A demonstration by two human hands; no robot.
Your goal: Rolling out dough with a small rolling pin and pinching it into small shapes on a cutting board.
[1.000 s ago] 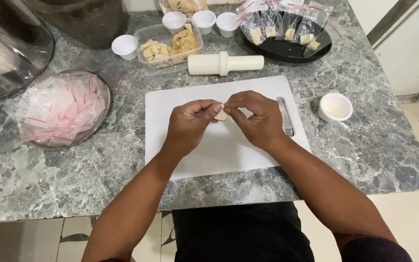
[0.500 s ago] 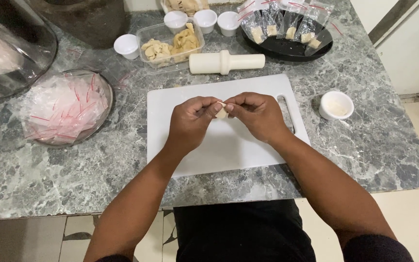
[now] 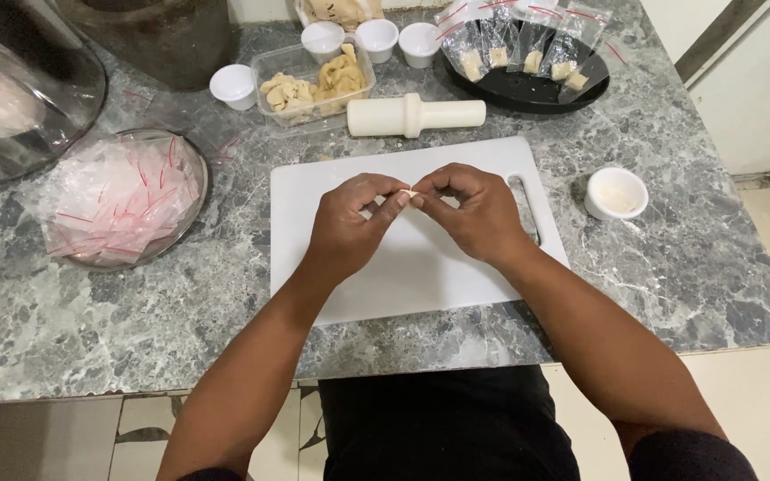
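**Both hands pinch a small piece of dough above the white board**

The fingers [image 3: 391,198] of the left hand [image 3: 349,223] and those of the right hand [image 3: 474,209] meet tip to tip, pressed together on a small pale piece of dough [image 3: 409,193]. Only a sliver of the dough shows between the fingertips; its shape cannot be told. Both hands pinch it from opposite sides, the remaining fingers curled in, and the dough sits at the middle of the upper half of a white rectangular plastic cutting board [image 3: 421,267]. Whether the hands rest on the board or hover just above it cannot be told.

The board lies on a grey marbled stone desk [image 3: 135,312], its handle slot [image 3: 528,207] just to the right of the right hand. Just beyond the board's far edge lies a cream cylindrical roller [image 3: 416,116] on its side. Behind that stands a clear rectangular plastic tub of tan dough lumps [image 3: 314,82], and near it four small white round cups [image 3: 234,85], three of them in a row at the back. To the far right a black oval tray [image 3: 528,89] carries several small clear bags with red seals, each holding a pale piece. A small white round cup holding white powder [image 3: 616,192] stands to the right of the board, apart from it. To the left, well apart from the hands, a shallow glass bowl heaped with empty clear red-striped bags [image 3: 122,198] sits near a large clear glass vessel [image 3: 20,89] at the desk's corner.
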